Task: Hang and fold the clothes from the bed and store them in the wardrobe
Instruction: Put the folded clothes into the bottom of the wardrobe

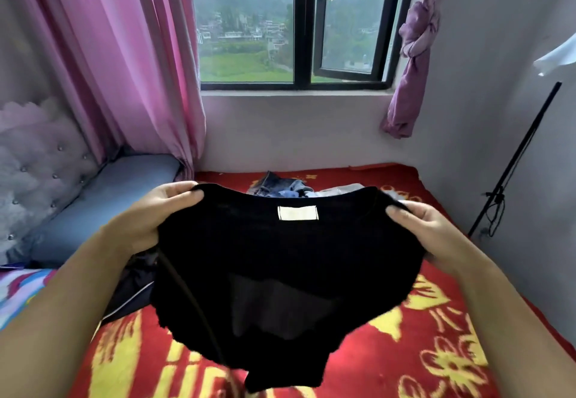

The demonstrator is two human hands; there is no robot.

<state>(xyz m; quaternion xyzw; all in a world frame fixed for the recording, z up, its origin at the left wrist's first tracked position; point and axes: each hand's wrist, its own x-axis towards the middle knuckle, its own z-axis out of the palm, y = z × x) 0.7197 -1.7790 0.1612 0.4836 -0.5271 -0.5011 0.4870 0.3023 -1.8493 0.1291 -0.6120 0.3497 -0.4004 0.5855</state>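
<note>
A black top (280, 266) with a white neck label hangs in the air over the bed, its collar toward the window. My left hand (162, 210) grips its left shoulder, thumb on top. My right hand (427, 229) grips the right shoulder the same way. A thin dark rod, maybe a hanger part, runs down across the cloth's lower left. Behind the top, a heap of other clothes (290, 187) with denim and grey pieces lies on the red and yellow bedspread (436, 335). The wardrobe is out of view.
A dark garment (134, 291) lies on the bed under my left forearm. A blue pillow (103, 204) and a padded headboard (37, 173) are on the left. A black tripod pole (514, 160) leans by the right wall. Pink curtains frame the window (296, 23).
</note>
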